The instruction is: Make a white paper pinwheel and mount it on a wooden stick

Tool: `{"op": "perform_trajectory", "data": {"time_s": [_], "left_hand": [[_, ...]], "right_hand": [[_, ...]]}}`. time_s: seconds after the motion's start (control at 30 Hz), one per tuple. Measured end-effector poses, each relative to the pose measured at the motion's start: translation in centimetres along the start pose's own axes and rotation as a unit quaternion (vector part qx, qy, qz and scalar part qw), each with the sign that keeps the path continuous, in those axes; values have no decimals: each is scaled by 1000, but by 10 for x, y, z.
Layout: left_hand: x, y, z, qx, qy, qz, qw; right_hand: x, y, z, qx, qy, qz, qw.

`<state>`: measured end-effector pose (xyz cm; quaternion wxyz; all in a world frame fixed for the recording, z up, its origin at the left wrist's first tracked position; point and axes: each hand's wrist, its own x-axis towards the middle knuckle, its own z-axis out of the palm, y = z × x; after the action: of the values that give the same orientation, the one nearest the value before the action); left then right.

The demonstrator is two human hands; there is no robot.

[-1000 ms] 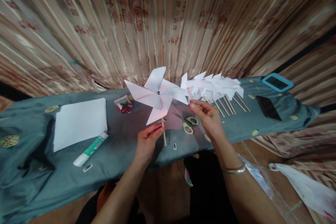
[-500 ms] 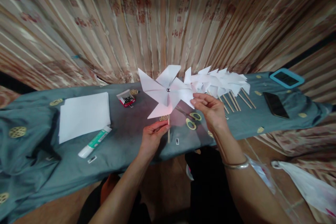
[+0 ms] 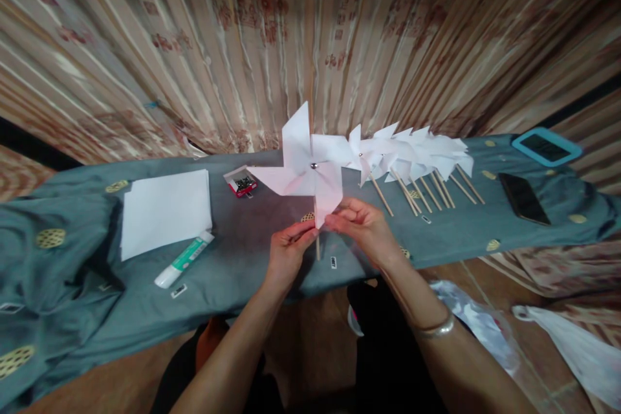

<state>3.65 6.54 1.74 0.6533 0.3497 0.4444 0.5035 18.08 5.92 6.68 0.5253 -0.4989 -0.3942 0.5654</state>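
Note:
A white paper pinwheel (image 3: 297,167) with a silver pin at its hub stands upright before me, above the cloth. My left hand (image 3: 287,252) is closed, pinching its thin wooden stick below the blades. With thumb and fingers together, my right hand (image 3: 363,228) pinches the tip of the lowest blade, close to the stick. Several finished white pinwheels (image 3: 412,150) lie in an overlapping row to the right, their wooden sticks (image 3: 425,191) pointing towards me. The scissors are hidden from sight, behind my right hand or the pinwheel.
On the grey-green cloth (image 3: 242,246) lie a stack of white paper (image 3: 165,212), a glue stick (image 3: 184,261) and a small open red box of pins (image 3: 241,184). A black phone (image 3: 524,198) and a blue-framed tablet (image 3: 547,146) lie at the right. A pleated curtain (image 3: 301,32) hangs behind.
The pinwheel's blades have turned clockwise. My right hand has moved down and left with a blade tip, nearer my left hand, which still grips the stick. The view has shifted slightly.

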Motion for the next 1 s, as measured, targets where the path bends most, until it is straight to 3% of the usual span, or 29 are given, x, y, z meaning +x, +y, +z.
{"op": "perform_trajectory", "data": {"time_s": [0.1,0.23,0.37,0.6,0.77,0.87,1.0], "left_hand": [[1,0,1,-20,3,-11,1000],[3,-1,4,-63,14,-31,997],[6,-2,9,-104,21,-47,993],[5,-1,13,-102,0,-47,994],[3,0,10,-71,15,-30,997],[2,2,6,-61,18,-30,998],[-1,6,0,-58,20,-29,998]], "right_hand": [[-4,6,-1,-130,-18,-23,991],[-6,17,-4,-306,8,-49,951],[-6,27,-3,-313,-9,-29,949],[-6,27,-9,-322,-19,-53,945],[6,20,-21,-319,38,-65,945],[19,10,-33,-365,87,-80,923],[37,-11,-52,-473,118,-81,869]]}}
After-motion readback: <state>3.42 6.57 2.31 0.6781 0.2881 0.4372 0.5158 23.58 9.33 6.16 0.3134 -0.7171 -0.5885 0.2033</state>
